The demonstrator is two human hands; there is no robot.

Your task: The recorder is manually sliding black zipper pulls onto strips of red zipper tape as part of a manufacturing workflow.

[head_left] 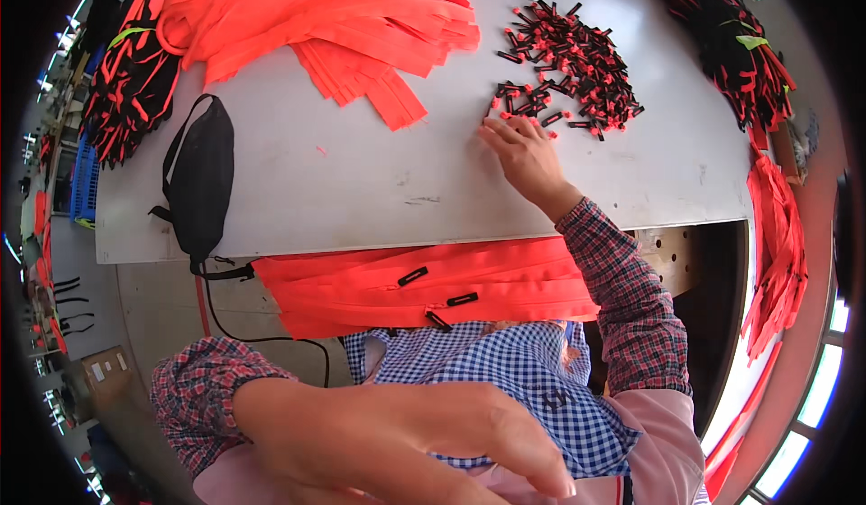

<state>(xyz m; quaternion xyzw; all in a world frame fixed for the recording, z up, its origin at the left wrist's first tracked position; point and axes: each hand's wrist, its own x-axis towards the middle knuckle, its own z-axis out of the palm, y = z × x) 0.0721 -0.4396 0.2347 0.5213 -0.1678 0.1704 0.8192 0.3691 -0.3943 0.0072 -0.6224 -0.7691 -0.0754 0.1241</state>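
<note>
My right hand reaches over the white table, its fingers spread at the near edge of a pile of small black zipper pulls with orange-red ends. Its fingertips touch or nearly touch the closest pulls; no piece shows clearly gripped. Low in the view and close up is my left hand, fingers apart and bent, with nothing visible in it; the lower edge cuts off part of it. Orange-red zipper strips lie between the table edge and my checked apron, with a few black pulls on them.
A heap of orange-red strips covers the far left of the table. Black-and-red bundles lie at the far left and far right. A black strapped pouch rests at the left edge, with a dark cord below.
</note>
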